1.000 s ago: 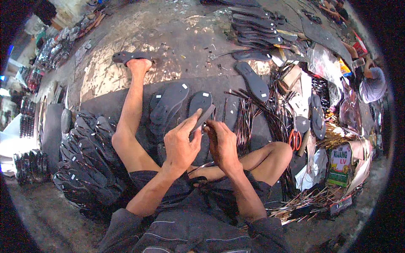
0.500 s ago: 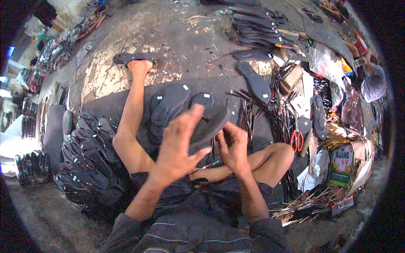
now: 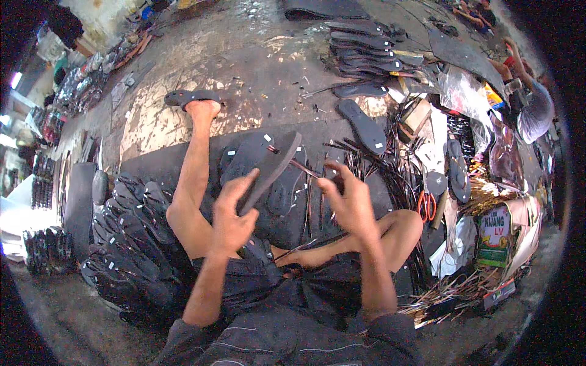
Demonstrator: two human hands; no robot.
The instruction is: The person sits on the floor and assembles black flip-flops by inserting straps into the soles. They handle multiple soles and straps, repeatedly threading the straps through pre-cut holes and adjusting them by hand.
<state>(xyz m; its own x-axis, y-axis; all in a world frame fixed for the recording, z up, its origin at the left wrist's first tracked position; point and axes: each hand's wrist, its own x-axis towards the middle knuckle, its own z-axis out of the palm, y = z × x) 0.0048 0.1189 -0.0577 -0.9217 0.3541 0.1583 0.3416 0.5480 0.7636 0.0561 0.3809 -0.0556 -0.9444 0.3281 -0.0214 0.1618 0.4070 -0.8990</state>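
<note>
My left hand (image 3: 235, 222) grips a dark sandal sole (image 3: 276, 171) by its lower end, the sole tilted nearly edge-on above my lap. A thin dark strap (image 3: 306, 169) stretches from the sole toward my right hand (image 3: 353, 204), which pinches its far end between thumb and fingers. Beneath, on the dark mat, rest more loose soles (image 3: 245, 157) with small white labels. One single sole (image 3: 361, 125) lies farther off to the right, beside a spread of narrow dark strips (image 3: 375, 163).
At my left is a heap of dark sandals (image 3: 131, 235). Orange-handled scissors (image 3: 426, 206) lie right of my bent knee, near a green-and-white container (image 3: 493, 236). Stacked soles (image 3: 363, 52) sit at the far right; another person (image 3: 535, 113) is at the right edge.
The sole has turned from its face toward edge-on and shifted left with my left hand, whose fingers have closed on it. My right hand has moved right and up, drawing the strap out.
</note>
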